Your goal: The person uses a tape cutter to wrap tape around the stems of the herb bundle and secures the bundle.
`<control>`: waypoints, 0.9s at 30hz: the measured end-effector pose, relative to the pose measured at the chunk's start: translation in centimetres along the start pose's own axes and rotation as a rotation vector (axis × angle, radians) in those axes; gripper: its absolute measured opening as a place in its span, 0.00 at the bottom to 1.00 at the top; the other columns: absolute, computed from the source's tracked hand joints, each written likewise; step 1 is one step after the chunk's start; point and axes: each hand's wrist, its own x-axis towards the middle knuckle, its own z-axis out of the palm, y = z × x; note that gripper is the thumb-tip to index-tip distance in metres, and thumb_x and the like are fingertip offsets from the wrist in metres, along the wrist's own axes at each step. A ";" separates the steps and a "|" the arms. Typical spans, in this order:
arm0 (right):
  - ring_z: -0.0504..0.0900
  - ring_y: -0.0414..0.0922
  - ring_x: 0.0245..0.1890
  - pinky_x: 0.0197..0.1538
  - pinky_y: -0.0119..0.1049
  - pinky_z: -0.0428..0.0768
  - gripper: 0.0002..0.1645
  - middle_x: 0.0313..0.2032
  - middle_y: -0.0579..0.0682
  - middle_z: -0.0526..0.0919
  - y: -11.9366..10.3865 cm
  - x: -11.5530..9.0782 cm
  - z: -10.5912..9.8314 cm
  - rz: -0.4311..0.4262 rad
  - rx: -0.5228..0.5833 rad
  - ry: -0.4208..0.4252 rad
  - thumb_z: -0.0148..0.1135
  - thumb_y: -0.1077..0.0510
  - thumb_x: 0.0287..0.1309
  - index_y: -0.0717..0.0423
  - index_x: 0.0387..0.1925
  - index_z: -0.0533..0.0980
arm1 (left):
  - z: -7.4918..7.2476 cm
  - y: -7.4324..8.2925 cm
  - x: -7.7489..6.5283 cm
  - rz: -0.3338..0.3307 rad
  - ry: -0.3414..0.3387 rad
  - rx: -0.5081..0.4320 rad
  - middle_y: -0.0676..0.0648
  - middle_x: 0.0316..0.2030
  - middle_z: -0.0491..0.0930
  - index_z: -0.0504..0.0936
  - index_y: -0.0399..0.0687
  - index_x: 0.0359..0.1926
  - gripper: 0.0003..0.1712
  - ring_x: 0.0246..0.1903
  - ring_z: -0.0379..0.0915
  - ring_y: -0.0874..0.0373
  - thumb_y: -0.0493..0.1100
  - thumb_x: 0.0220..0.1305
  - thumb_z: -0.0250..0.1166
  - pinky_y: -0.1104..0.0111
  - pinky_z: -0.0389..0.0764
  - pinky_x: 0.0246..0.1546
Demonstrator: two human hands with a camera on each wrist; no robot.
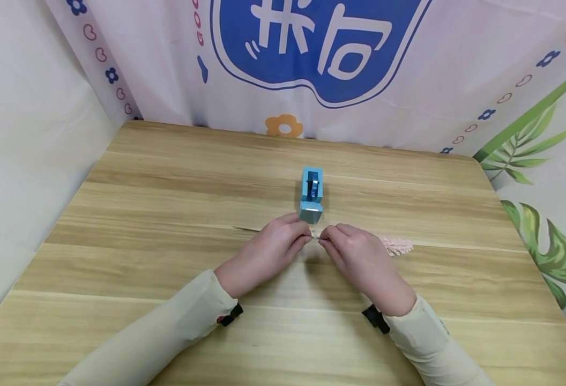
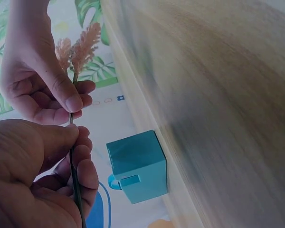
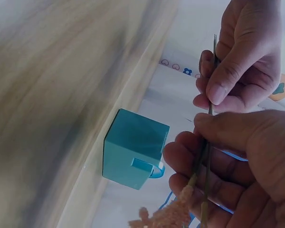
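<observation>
Both hands hold the thin stems of a pink artificial flower sprig (image 1: 397,246) above the table, side by side with a small gap between the fingertips. My left hand (image 1: 275,246) pinches the stems between thumb and fingers, and the stem ends (image 1: 245,229) stick out to its left. My right hand (image 1: 357,254) pinches them closer to the blossoms, which show beyond it. In the left wrist view two fluffy pink heads (image 2: 85,47) rise past the right hand. Just behind the hands stands a blue tape dispenser (image 1: 311,193) with a tape roll in it.
The wood-grain table (image 1: 167,193) runs back to a white printed curtain (image 1: 167,69) with a blue emblem. A leaf-patterned cloth (image 1: 543,214) hangs on the right, a plain white one (image 1: 27,134) on the left. Each wrist wears a dark strap.
</observation>
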 end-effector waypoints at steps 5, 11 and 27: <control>0.87 0.40 0.33 0.36 0.37 0.86 0.03 0.35 0.46 0.89 0.1 0.0 -0.3 0.002 0.004 -0.031 0.71 0.59 0.67 0.53 0.40 0.85 | 0.1 0.0 0.0 0.004 0.011 0.002 0.50 0.36 0.79 0.87 0.42 0.38 0.06 0.34 0.72 0.60 0.37 0.74 0.65 0.71 0.78 0.38; 0.88 0.41 0.38 0.40 0.37 0.88 0.05 0.37 0.46 0.89 0.1 0.1 -0.5 0.001 0.017 -0.058 0.68 0.58 0.69 0.53 0.41 0.87 | 0.2 -0.1 0.1 -0.001 0.014 0.009 0.50 0.36 0.80 0.87 0.42 0.39 0.05 0.33 0.72 0.60 0.37 0.73 0.66 0.71 0.79 0.37; 0.87 0.40 0.32 0.35 0.36 0.86 0.02 0.34 0.45 0.88 0.4 0.1 -0.1 -0.021 -0.003 -0.014 0.70 0.58 0.68 0.52 0.40 0.86 | 0.0 0.3 0.2 -0.040 -0.006 0.032 0.50 0.33 0.77 0.88 0.42 0.40 0.07 0.32 0.69 0.59 0.38 0.75 0.65 0.72 0.75 0.35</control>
